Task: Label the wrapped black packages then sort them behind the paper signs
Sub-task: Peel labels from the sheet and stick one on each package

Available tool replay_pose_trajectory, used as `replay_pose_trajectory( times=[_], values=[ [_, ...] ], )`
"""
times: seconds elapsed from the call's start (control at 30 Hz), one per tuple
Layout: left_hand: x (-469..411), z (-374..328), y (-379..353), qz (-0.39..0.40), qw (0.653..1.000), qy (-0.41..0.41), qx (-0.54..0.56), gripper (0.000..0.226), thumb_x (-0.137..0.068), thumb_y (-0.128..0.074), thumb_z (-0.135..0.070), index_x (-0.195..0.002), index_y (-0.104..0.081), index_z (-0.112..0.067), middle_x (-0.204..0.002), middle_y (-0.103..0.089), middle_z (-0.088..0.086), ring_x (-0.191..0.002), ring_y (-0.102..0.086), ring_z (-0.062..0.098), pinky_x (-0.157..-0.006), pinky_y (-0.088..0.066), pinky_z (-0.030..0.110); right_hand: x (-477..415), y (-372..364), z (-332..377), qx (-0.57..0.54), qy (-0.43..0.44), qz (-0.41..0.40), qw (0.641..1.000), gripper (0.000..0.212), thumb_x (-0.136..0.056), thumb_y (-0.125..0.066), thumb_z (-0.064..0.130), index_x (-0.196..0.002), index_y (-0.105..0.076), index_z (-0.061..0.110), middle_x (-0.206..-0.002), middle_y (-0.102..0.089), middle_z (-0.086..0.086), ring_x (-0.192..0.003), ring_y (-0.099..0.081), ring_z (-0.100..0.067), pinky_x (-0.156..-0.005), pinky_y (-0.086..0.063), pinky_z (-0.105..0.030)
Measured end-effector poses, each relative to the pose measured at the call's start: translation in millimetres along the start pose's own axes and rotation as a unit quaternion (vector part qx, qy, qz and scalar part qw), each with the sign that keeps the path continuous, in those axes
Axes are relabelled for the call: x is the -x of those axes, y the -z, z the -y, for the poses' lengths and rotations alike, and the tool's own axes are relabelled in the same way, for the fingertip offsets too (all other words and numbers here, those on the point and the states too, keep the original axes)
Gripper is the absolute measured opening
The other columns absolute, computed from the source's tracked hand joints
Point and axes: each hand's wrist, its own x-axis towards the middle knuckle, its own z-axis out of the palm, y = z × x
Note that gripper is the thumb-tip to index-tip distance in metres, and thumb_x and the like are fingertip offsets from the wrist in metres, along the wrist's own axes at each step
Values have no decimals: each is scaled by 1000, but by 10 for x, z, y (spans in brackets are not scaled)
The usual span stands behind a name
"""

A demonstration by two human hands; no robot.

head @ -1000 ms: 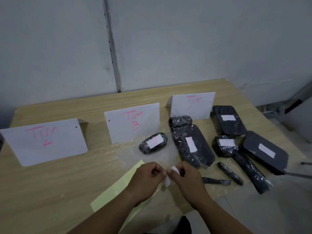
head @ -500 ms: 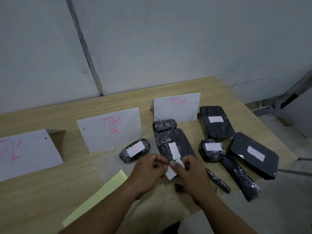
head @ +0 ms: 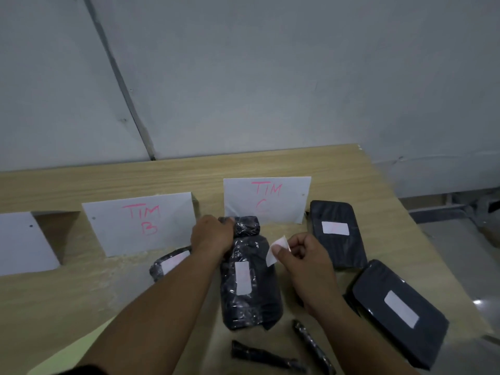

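My left hand (head: 211, 236) grips a small black wrapped package (head: 247, 226) that lies in front of the "TIM C" paper sign (head: 267, 197). My right hand (head: 303, 255) pinches a white sticker label (head: 277, 249) just right of it. Below them lies a large labelled black package (head: 249, 288). A small labelled package (head: 169, 263) sits in front of the "TIM B" sign (head: 140, 220). Two flat labelled packages (head: 338, 236) (head: 397, 312) lie to the right. Two thin black wrapped sticks (head: 262, 357) (head: 311, 345) without labels lie near the front edge.
A third paper sign (head: 24, 242) stands at the far left. A pale yellow backing sheet (head: 81, 350) lies at the front left under my left arm. The wooden table's (head: 81, 299) right edge drops to the floor; a grey wall stands right behind.
My hands have parted. The left hand reached forward and took hold of the small package by the "TIM C" sign; the right hand moved forward with the peeled label. The view shifted closer.
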Motion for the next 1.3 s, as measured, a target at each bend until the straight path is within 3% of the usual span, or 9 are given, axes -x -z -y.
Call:
replay_pose_trajectory(
  times=[0.17, 0.27, 0.33, 0.57, 0.67, 0.83, 1.03, 1.2, 1.3],
  values=[
    [-101, 4, -66, -11, 998, 52, 44, 35, -94, -56, -39, -87, -70, -7, -92, -66, 10, -79, -57, 27, -68, -44, 30, -146, 83, -58, -18, -22, 21, 999, 19, -79, -78, 24, -92, -63, 27, -83, -64, 2, -75, -62, -12, -67, -50, -22],
    [17, -19, -41, -1, 974, 45, 223, 17, -89, -68, -27, -75, -64, -19, -94, -66, 5, -88, -61, 24, -81, -50, 33, -191, 79, -32, -35, -25, 35, 998, 15, -80, -77, 23, -92, -69, 25, -87, -72, 1, -82, -68, -16, -75, -57, -34],
    [176, -28, 40, 1, 954, 25, 297, 12, -88, -70, -26, -79, -65, -19, -95, -66, 4, -88, -61, 21, -78, -49, 31, -204, 66, 15, -49, -30, 36, 998, 13, -81, -77, 22, -92, -70, 24, -88, -73, 1, -84, -69, -17, -78, -58, -37],
    [607, 33, 284, 76, 938, -100, 323, 6, -85, -73, -16, -81, -69, -14, -76, -71, 4, -66, -66, 13, -60, -52, 28, -248, -38, 322, -109, -19, 32, 993, 9, -81, -77, 16, -85, -69, 18, -80, -73, -3, -74, -70, -16, -65, -55, -25],
    [686, 38, 294, 104, 929, -120, 335, 11, -83, -75, -9, -78, -65, -9, -62, -68, 1, -55, -62, 9, -54, -48, 22, -291, -101, 438, -82, 0, 19, 996, 10, -79, -78, 19, -81, -68, 18, -79, -73, -4, -75, -70, -20, -69, -58, -32],
    [742, 52, 229, 114, 917, -152, 351, 24, -82, -73, 1, -67, -57, -11, -57, -60, -6, -56, -58, 9, -55, -48, 22, -285, -95, 524, -28, 27, -23, 999, 14, -78, -78, 24, -77, -66, 18, -76, -70, -4, -73, -67, -21, -67, -54, -34],
    [758, 56, 149, 105, 917, -142, 358, 29, -80, -74, 0, -62, -55, -11, -57, -58, 2, -57, -58, 17, -58, -50, 28, -259, -67, 549, 8, 38, -57, 998, 18, -76, -78, 32, -75, -64, 22, -70, -66, 2, -63, -59, -11, -60, -48, -28],
    [764, 57, 143, 126, 900, -147, 390, 25, -81, -75, -6, -65, -57, -11, -62, -58, 12, -61, -58, 23, -67, -54, 41, -250, -45, 555, 25, 38, -57, 997, 20, -76, -78, 36, -74, -63, 23, -69, -64, 4, -62, -57, -9, -59, -46, -26],
    [813, 19, 172, 136, 888, -151, 413, 25, -76, -82, -16, -79, -61, -4, -67, -60, 10, -66, -60, 22, -71, -56, 41, -238, -44, 573, 42, 47, -51, 997, 19, -77, -77, 34, -74, -63, 23, -70, -64, 5, -65, -59, -8, -58, -46, -23]
  ],
)
